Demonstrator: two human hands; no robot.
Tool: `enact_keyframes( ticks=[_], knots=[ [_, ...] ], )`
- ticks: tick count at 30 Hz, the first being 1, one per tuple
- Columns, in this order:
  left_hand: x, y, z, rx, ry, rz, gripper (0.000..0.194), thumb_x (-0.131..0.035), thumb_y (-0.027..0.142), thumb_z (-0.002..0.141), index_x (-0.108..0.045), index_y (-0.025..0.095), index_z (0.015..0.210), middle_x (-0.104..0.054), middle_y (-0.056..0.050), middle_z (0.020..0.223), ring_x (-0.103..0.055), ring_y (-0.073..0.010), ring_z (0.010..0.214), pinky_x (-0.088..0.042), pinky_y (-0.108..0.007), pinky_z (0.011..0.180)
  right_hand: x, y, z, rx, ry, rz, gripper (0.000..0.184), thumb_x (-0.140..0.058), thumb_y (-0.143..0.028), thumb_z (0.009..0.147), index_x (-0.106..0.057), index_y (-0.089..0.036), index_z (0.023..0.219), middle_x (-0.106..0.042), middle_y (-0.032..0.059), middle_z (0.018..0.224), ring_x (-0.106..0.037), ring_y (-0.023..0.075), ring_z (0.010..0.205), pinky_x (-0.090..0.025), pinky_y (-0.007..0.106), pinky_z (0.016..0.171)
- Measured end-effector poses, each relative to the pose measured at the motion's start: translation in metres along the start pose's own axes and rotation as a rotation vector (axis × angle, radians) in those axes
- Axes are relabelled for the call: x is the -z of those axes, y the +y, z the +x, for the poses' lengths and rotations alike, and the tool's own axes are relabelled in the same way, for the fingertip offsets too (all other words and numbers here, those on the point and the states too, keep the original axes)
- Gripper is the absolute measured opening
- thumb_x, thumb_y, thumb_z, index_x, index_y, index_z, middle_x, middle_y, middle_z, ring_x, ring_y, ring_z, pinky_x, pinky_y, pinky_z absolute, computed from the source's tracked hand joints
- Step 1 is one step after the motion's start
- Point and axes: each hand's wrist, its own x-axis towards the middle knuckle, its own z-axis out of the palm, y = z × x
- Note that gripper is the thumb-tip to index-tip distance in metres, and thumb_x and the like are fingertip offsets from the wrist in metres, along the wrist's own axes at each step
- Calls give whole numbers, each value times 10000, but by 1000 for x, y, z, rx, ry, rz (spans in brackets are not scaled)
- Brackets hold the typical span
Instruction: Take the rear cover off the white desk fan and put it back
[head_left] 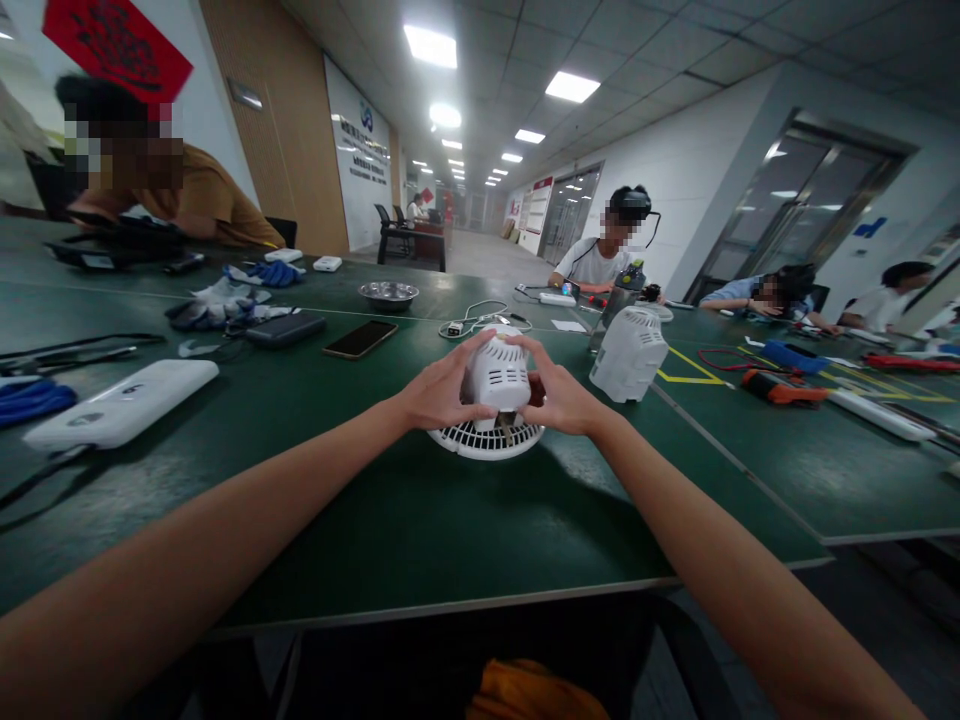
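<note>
A white fan head [501, 372] with slotted vents is clasped between my hands. My left hand [442, 388] grips its left side, thumb low and fingers over the top. From the right, my right hand [561, 392] curls round the other side. Below the fan head, a round white fan grille [487, 446] rests face down on the green table. Something brownish shows at the head's lower front, too small to make out. To the right stands a white vented plastic housing [631, 355].
Behind my hands lie a white cable [480, 318], a metal bowl [388, 295] and a phone [361, 339]. A white power bank [124, 402] sits left. A bottle [619, 300] stands behind the housing. An orange-black meter [784, 388] lies right. Several people sit around the table [450, 550].
</note>
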Motion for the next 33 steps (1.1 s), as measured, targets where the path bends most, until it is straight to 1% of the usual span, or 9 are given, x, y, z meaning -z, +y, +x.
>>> enact_keyframes(
  ticks=[5,8,13,16,19,23,27,30,33],
  knots=[
    [-14,1,1,65,92,64,1145,-711,646,741,-74,229,1597,-364,-209,1561,-452,-443,1350,-381,-590,1086,-9,0,6,-29,184,-144,1006,-738,-534,756,-185,-262,1550,-563,154,1368,-671,349,1017,-508,523,909],
    [-16,-3,3,55,109,66,1151,-724,626,735,-78,225,1600,-345,-200,1585,-463,-423,1352,-376,-566,1102,-13,8,10,-8,261,-186,1021,-730,-523,754,-155,-277,1561,-424,153,1523,-628,380,1136,-472,563,979],
    [-13,-9,3,119,92,73,952,-647,579,826,-190,231,1585,-492,-163,1500,-542,-363,1291,-387,-526,1090,-10,30,12,-83,294,-194,967,-688,-349,772,-153,-276,1574,-557,131,1398,-680,326,992,-507,530,938],
    [-18,-14,2,398,181,142,725,-497,575,924,-334,215,1533,-514,-181,1476,-492,-385,1337,-358,-566,1084,-9,39,11,-94,284,-155,1080,-745,-395,730,-99,-269,1586,-469,143,1491,-624,375,1149,-475,554,991],
    [-24,-26,0,730,256,64,687,-378,604,961,-388,168,1492,-572,-227,1398,-541,-399,1285,-376,-568,1051,-11,40,10,-100,280,-137,1184,-808,-473,665,-97,-264,1588,-485,147,1477,-582,405,1219,-440,580,1025],
    [-21,-44,-2,815,391,-175,591,-385,618,956,-534,209,1356,-682,-146,1243,-642,-342,1143,-431,-483,1012,-13,38,10,-175,365,-101,1151,-839,-445,625,-214,-247,1571,-672,106,1190,-663,356,1033,-470,556,975],
    [-11,-49,1,671,666,-373,493,-379,537,985,-642,186,1209,-710,-95,1100,-666,-270,1024,-515,-371,856,-14,43,15,-275,537,178,1069,-849,-417,599,-326,-249,1516,-705,60,1065,-676,276,909,-532,472,881],
    [-10,-44,6,559,727,-457,436,-463,504,970,-636,202,1233,-692,-88,1162,-650,-242,1050,-523,-315,794,-17,44,19,-350,643,571,743,-770,-469,678,-512,-234,1335,-714,42,1052,-680,250,906,-566,399,787],
    [-17,-39,9,627,701,-701,405,-567,467,939,-611,205,1245,-695,-98,1167,-668,-226,1018,-545,-307,764,-24,40,20,-414,496,1001,440,-589,-556,814,-621,-228,1105,-733,34,965,-692,248,899,-579,396,754]
  ],
)
